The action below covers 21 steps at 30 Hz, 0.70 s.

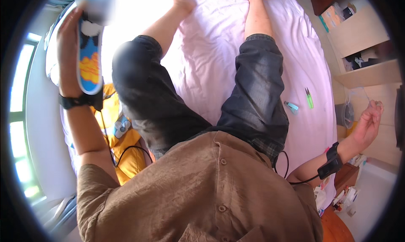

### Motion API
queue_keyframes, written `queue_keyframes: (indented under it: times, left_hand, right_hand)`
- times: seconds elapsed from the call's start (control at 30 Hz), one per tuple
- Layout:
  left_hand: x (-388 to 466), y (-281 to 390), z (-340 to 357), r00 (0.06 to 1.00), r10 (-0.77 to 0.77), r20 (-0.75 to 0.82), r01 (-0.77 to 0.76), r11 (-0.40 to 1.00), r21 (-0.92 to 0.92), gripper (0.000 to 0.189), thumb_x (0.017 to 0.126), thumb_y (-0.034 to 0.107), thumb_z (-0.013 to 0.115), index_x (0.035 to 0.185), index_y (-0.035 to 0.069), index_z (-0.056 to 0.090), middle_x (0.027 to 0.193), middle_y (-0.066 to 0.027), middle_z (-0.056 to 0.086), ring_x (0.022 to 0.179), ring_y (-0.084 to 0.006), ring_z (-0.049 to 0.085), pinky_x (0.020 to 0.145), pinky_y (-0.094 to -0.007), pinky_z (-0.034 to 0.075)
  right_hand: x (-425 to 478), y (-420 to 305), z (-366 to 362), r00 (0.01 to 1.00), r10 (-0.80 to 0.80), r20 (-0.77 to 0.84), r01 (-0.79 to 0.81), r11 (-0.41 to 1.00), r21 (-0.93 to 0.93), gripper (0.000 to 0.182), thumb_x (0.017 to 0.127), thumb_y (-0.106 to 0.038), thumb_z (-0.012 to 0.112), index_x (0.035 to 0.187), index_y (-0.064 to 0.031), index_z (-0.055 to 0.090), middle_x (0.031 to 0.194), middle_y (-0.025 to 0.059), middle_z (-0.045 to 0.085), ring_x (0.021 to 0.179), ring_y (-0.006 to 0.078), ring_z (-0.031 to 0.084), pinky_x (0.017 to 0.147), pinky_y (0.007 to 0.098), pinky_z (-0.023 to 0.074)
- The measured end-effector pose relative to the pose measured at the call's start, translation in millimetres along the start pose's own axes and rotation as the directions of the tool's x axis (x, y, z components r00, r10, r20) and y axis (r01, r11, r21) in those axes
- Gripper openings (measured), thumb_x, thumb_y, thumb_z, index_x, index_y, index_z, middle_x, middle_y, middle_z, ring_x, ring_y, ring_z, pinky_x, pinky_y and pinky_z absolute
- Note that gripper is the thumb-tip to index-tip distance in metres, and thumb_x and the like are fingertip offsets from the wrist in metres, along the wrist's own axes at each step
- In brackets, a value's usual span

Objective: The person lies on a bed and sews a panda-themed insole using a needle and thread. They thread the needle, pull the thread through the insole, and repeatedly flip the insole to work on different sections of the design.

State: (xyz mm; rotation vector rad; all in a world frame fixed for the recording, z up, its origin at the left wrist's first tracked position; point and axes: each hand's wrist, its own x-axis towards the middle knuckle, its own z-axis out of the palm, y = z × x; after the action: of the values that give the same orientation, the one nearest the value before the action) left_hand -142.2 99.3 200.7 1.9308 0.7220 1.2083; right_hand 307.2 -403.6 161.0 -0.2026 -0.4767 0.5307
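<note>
At the upper left, my left hand (68,39) is raised beside a long insole-shaped piece (90,63) with a blue, white and orange pattern and a pale rim; the hand holds it upright, its top end blurred. My right hand (368,121) is lifted off the bed's right edge, its thumb and fingertips pinched together on a thin pale thread (364,89). Green-handled thread snips (309,98) and a light-blue capped small tool (291,107) lie on the pink sheet right of my knee.
My legs in dark trousers (253,80) stretch over the pink bedsheet (202,71). A yellow patterned cloth (128,153) lies at left. Black cables run from both wristbands. Beyond the bed at right are a grey bin (345,115), open wooden shelves (357,30) and a reddish-brown box (346,177).
</note>
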Motion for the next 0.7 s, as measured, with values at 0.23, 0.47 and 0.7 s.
queue_keyframes:
  times: [0.23, 0.47, 0.7]
  left_hand:
    - [-40, 44, 38, 0.747, 0.318, 0.585, -0.573, 0.753, 0.323, 0.035, 0.089, 0.024, 0.059, 0.120, 0.008, 0.057, 0.101, -0.0098, 0.065, 0.087, -0.0160, 0.067, 0.067, -0.0203, 0.054]
    - [-2, -13, -22, 0.934, 0.054, 0.353, -0.219, 0.868, 0.445, 0.031, 0.088, 0.024, 0.061, 0.114, 0.006, 0.059, 0.094, -0.0096, 0.066, 0.077, -0.0139, 0.067, 0.060, -0.0198, 0.054]
    - [32, -19, -17, 0.857, -0.477, 0.192, 0.503, 0.701, -0.506, 0.026, 0.087, 0.022, 0.063, 0.105, 0.004, 0.063, 0.084, -0.0083, 0.067, 0.069, -0.0118, 0.067, 0.055, -0.0203, 0.054]
  right_hand:
    - [-5, -43, -64, 0.970, -0.038, -0.239, -0.014, 0.977, -0.212, 0.007, 0.094, 0.004, 0.037, 0.088, 0.0031, 0.038, 0.078, 0.0057, 0.032, 0.070, 0.0151, 0.037, 0.070, 0.0346, 0.0456]
    - [-44, -33, -64, 0.887, -0.445, -0.124, -0.048, 0.178, -0.983, 0.017, 0.093, -0.001, 0.041, 0.077, 0.0031, 0.039, 0.075, 0.0059, 0.035, 0.068, 0.0148, 0.038, 0.093, 0.0428, 0.0481]
    - [-23, -11, -120, 0.718, -0.631, -0.293, -0.136, 0.285, -0.949, 0.012, 0.092, -0.006, 0.044, 0.091, 0.0059, 0.047, 0.071, 0.0057, 0.040, 0.063, 0.0134, 0.040, 0.092, 0.0469, 0.0508]
